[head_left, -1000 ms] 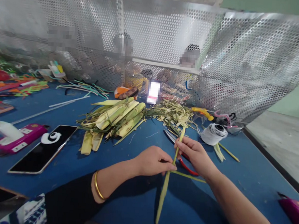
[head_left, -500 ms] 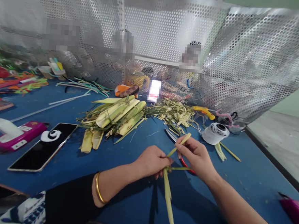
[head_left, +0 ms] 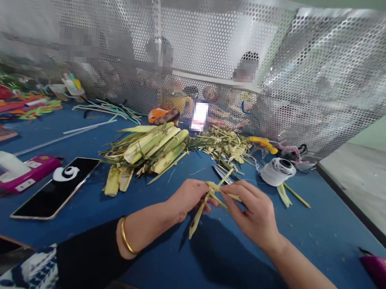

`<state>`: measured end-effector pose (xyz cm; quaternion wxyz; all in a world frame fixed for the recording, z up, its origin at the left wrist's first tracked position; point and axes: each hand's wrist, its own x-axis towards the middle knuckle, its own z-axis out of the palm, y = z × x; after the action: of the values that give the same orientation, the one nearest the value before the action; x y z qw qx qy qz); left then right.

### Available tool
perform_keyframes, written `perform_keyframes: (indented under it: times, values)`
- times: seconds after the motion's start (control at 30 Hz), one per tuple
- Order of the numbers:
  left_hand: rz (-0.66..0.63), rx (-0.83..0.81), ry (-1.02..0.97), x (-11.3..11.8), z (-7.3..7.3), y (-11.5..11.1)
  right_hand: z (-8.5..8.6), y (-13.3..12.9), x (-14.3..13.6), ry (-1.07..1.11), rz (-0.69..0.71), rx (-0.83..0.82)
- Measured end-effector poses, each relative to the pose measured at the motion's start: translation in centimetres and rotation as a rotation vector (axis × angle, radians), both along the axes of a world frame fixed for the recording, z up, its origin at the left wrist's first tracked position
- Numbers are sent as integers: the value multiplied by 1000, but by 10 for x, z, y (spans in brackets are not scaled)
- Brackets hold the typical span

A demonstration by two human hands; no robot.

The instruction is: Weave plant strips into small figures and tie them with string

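Green-yellow leaf strips (head_left: 213, 188) cross one another between my two hands, over the blue table. My left hand (head_left: 192, 198) pinches them near the crossing, and one broad strip end hangs down below its fingers. My right hand (head_left: 254, 206) has thumb and fingers closed on a strip end at the right of the crossing. Just behind the strips, scissors (head_left: 219, 173) lie with their blades showing; their handles are hidden by my right hand. A bundle of thick leaf stalks (head_left: 153, 148) lies to the left, beyond my left hand.
Leaf scraps (head_left: 228, 144) are heaped at the back. On the right stand a white string spool (head_left: 277, 171) and a yellow tool (head_left: 263, 144). At left lie a black phone (head_left: 57, 192) and a magenta box (head_left: 25, 174). A perforated screen (head_left: 214, 36) borders the table's back.
My left hand has moved slightly up, turning the strips so the hanging end points down-left. My right hand has lowered a little and now grips a strip sideways.
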<state>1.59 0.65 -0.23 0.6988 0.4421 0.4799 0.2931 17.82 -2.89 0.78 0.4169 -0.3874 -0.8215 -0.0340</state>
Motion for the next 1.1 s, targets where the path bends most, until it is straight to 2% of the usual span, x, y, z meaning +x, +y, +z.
perform_keyframes:
  times: [0.1, 0.2, 0.3, 0.43, 0.57, 0.67, 0.77, 0.83, 1.1]
  values:
    - [122, 42, -30, 3, 0, -1, 0, -2, -1, -135, -98, 166]
    - [229, 83, -54, 6, -1, -2, -3, -6, -4, -239, -115, 261]
    - [324, 115, -97, 8, -2, -2, -11, -9, -11, -316, -57, 302]
    - [387, 66, -119, 9, -4, 0, -22, -10, -17, -362, -31, 276]
    - [390, 121, -110, 7, -2, 1, -22, -7, -15, -215, -181, 179]
    - [387, 163, -103, 7, -3, 0, -20, -8, -16, -211, -172, 124]
    - [381, 136, -97, 9, -5, 0, -20, -11, -19, -305, -76, 155]
    - [362, 120, -104, 9, -6, 1, -21, -12, -21, -333, -72, 199]
    - [161, 83, -261, 2, -1, 5, -17, -7, -15, -292, -262, 242]
